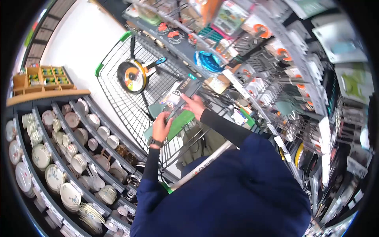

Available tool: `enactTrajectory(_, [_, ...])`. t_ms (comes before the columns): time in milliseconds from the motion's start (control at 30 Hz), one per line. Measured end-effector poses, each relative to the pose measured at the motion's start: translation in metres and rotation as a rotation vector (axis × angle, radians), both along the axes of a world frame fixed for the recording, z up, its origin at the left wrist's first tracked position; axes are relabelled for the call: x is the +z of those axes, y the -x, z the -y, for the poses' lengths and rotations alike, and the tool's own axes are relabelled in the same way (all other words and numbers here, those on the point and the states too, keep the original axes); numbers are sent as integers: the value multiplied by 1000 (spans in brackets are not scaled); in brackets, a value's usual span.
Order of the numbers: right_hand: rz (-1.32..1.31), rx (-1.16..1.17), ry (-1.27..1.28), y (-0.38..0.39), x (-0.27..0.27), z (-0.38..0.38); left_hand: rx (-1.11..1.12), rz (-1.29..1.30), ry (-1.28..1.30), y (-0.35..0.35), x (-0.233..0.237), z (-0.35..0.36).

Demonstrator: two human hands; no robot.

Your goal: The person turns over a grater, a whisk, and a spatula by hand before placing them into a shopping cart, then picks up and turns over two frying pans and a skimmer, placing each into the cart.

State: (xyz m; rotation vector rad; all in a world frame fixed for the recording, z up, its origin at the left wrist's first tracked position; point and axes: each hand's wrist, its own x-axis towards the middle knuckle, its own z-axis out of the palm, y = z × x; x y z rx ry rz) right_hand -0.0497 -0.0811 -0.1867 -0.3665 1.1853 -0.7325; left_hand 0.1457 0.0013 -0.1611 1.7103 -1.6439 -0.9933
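Between my two hands is a flat dark grey package with pale printing, a picture panel and a small teal corner. It is held over the shopping cart; what it contains cannot be made out. My right hand grips its right side, fingers lying on the front. At the lower left edge, my left hand has its thumb and fingers closed on the package. A dark frying pan with a round cardboard label and a blue-tipped handle rests in the cart, beyond the package.
Shelves of stacked bowls and plates line the left. Racks of hanging kitchen tools run along the right, near the cart. A blue plastic item sits on the far shelf. The cart's handlebar is close to my body.
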Motion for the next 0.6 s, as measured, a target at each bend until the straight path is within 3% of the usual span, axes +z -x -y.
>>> enactTrajectory(67, [-21, -51, 33, 25, 32, -3, -41, -6, -83, 12, 45, -3])
enactTrajectory(200, [-103, -198, 190, 85, 92, -31, -156, -349, -338, 63, 109, -19])
enactTrajectory(300, [-199, -403, 340, 133, 129, -59, -338, -408, -329, 128, 158, -35])
enactTrajectory(400, [-171, -560, 421, 184, 175, -90, -493, -507, -423, 188, 166, -56])
enactTrajectory(600, [-290, -588, 643, 275, 188, -154, -660, -510, -550, 286, 153, -75])
